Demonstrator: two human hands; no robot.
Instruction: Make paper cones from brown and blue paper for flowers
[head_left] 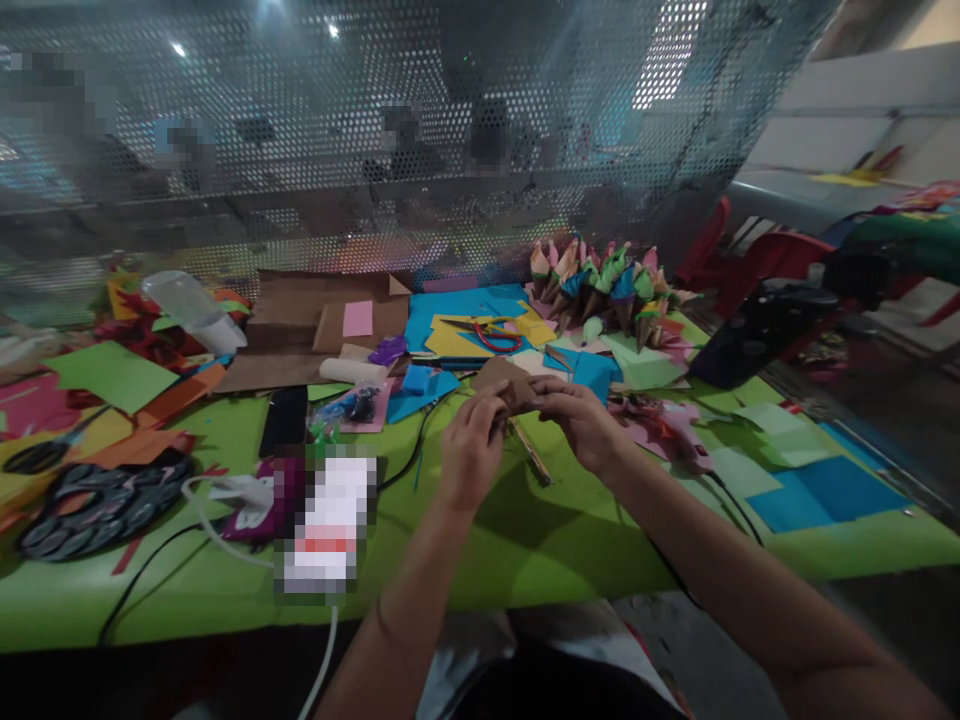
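Between both hands, above the green table point(420, 560), is a piece of brown paper point(516, 394). My left hand point(474, 440) pinches its left side with bent fingers. From the other side, the fingers and thumb of my right hand point(576, 420) close on the paper's right edge. Just below the hands lies a thin yellowish stick-like tool point(531, 452), perhaps a pencil or cutter. Behind them, scissors with red and yellow handles point(495, 334) rest on yellow paper point(450, 341). A pink glue gun point(686, 432) lies to the right of my right hand.
Paper cones with coloured tops point(600, 285) stand at the back right. Brown sheets point(289, 330) lie at the back left. A black phone point(283, 422), a lit phone point(330, 520) and a purple power strip point(274, 500) with cables occupy the left. Blue paper point(832, 492) lies right. A perforated metal screen point(360, 200) rises behind.
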